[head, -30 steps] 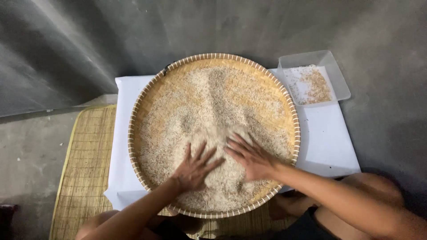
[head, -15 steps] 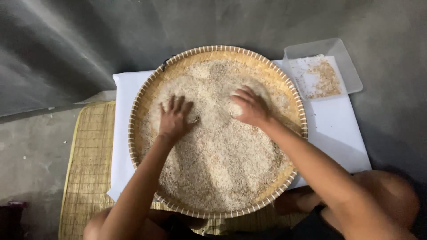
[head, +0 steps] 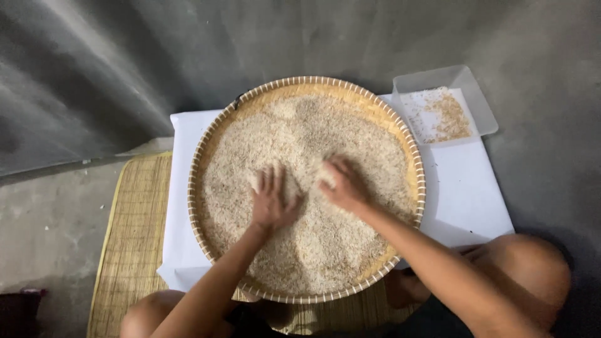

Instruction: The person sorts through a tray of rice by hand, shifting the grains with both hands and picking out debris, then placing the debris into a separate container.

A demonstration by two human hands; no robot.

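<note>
Grey concrete floor, grey wall; one mat [head: 134,238], one white sheet [head: 463,194]
One tray [head: 219,144] of grain [head: 313,238], one tub [head: 438,81]; left hand [head: 272,200], right hand [head: 344,184] flat, fingers spread, gripping nothing

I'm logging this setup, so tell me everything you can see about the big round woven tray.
The round woven tray is shallow and tan, apparently bamboo, with a pale stitched rim. It lies flat on a white cloth over a woven mat. A layer of pale rice grains covers most of its bed, leaving bare weave near the rim. The left hand and right hand rest on the grain, fingers spread.
</note>
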